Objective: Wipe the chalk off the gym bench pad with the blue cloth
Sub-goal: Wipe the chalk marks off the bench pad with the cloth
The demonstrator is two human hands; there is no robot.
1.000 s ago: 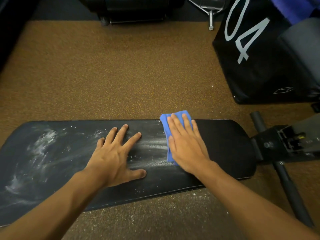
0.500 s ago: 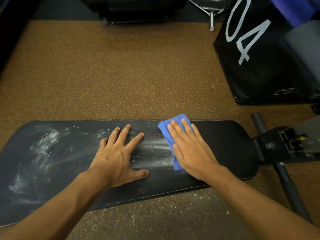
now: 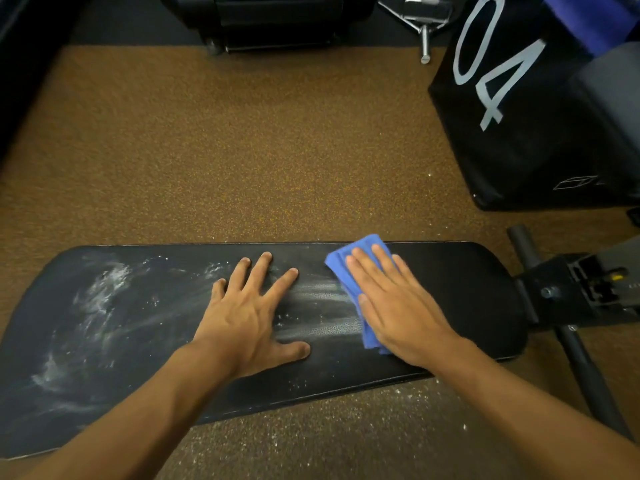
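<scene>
The surface is a long black bench pad (image 3: 460,296) lying across the view above a brown speckled floor (image 3: 242,150). White chalk (image 3: 100,296) smears its left part in swirls, and fainter streaks run across the middle. The right end looks clean. A folded blue cloth (image 3: 349,268) lies flat on the pad right of centre, pressed under the right hand (image 3: 398,306). The left hand (image 3: 249,313) rests flat, fingers spread, on the pad's middle. Chalk dust speckles the floor along the near edge.
</scene>
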